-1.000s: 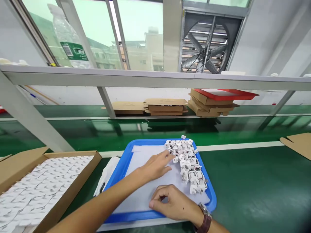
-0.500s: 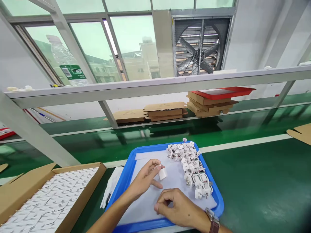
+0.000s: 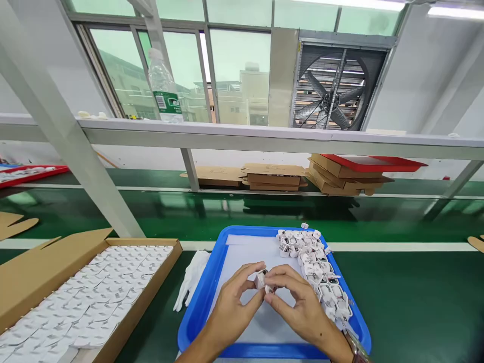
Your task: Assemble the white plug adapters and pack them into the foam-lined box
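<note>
Both of my hands meet over the blue tray (image 3: 199, 290), fingertips close together. My left hand (image 3: 235, 304) pinches a small white plastic housing (image 3: 260, 279) between thumb and fingers. At its right side, my right hand (image 3: 300, 307) has thumb and fingers closed on a small white plastic piece (image 3: 269, 289), partly hidden by the fingertips. Whether the two pieces are joined I cannot tell. Along the tray's right side lies a heap of small white plastic parts (image 3: 315, 267) with bits of metal showing. A white sheet (image 3: 242, 252) lines the tray.
To the left stands an open cardboard box (image 3: 174, 252) filled with rows of white pieces (image 3: 109, 282). White gloves (image 3: 193, 275) lie between box and tray on the green table (image 3: 416, 297). A shelf rail (image 3: 264, 136) crosses behind, with flattened cartons (image 3: 272, 176) beneath.
My right hand has come up to my left and closed on a small white piece. My left hand has brought the housing lower. The head view has turned left.
</note>
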`<move>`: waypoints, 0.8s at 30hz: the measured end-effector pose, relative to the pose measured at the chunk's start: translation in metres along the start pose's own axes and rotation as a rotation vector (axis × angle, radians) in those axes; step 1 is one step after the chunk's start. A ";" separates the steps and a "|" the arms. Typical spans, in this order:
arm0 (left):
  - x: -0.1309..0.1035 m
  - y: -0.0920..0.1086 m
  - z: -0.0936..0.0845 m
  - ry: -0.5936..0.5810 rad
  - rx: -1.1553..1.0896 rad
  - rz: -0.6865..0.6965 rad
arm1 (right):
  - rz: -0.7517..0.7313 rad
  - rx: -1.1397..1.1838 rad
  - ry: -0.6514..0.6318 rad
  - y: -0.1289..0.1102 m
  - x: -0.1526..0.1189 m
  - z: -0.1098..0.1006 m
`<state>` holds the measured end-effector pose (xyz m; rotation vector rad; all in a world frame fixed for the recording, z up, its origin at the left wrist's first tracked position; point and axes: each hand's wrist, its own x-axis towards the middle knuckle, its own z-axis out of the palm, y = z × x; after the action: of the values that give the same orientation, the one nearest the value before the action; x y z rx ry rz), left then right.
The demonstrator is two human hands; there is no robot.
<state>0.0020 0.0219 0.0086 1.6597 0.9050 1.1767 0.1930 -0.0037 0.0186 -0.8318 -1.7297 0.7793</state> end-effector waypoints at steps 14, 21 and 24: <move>-0.006 -0.009 -0.005 -0.094 -0.306 -0.218 | 0.070 0.117 0.015 0.013 -0.019 -0.002; -0.010 -0.001 -0.005 -0.082 -0.132 -0.136 | 0.047 0.090 0.080 0.015 -0.020 0.000; -0.012 -0.001 -0.001 -0.054 -0.102 -0.138 | 0.010 0.029 0.099 0.017 -0.022 0.003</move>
<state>-0.0020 0.0114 0.0038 1.5161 0.8961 1.0620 0.1985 -0.0134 -0.0072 -0.8455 -1.6243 0.7560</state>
